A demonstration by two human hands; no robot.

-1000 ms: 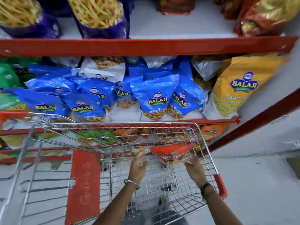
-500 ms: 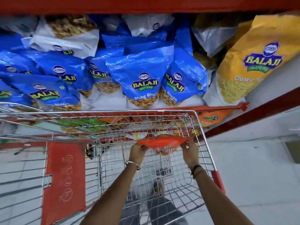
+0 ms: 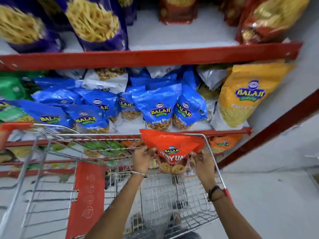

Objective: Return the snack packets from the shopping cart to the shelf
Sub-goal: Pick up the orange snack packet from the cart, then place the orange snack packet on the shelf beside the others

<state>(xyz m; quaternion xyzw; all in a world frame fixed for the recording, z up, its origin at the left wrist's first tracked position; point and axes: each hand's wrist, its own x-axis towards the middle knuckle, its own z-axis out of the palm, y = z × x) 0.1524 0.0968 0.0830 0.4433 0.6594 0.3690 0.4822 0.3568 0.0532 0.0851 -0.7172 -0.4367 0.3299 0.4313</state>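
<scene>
An orange Balaji snack packet [image 3: 170,144] hangs upright over the far end of the wire shopping cart [image 3: 96,137], its top reaching the cart's front rim. My left hand [image 3: 142,158] grips its left edge. My right hand [image 3: 202,163] grips its right edge. Beyond the cart stands the red-edged shelf [image 3: 155,57], its middle level packed with blue Balaji packets [image 3: 156,107]. The basket below my hands shows only wire and floor.
A tall yellow Balaji packet [image 3: 245,97] leans at the shelf's right end. Purple and red packets [image 3: 96,23] stand on the upper level. Orange packets [image 3: 223,144] and green ones sit on the lower level behind the cart. A red child-seat flap [image 3: 87,195] hangs in the cart.
The orange packet has risen from inside the basket to rim height. My left hand, free a second ago, now holds its left edge. The view has tilted up.
</scene>
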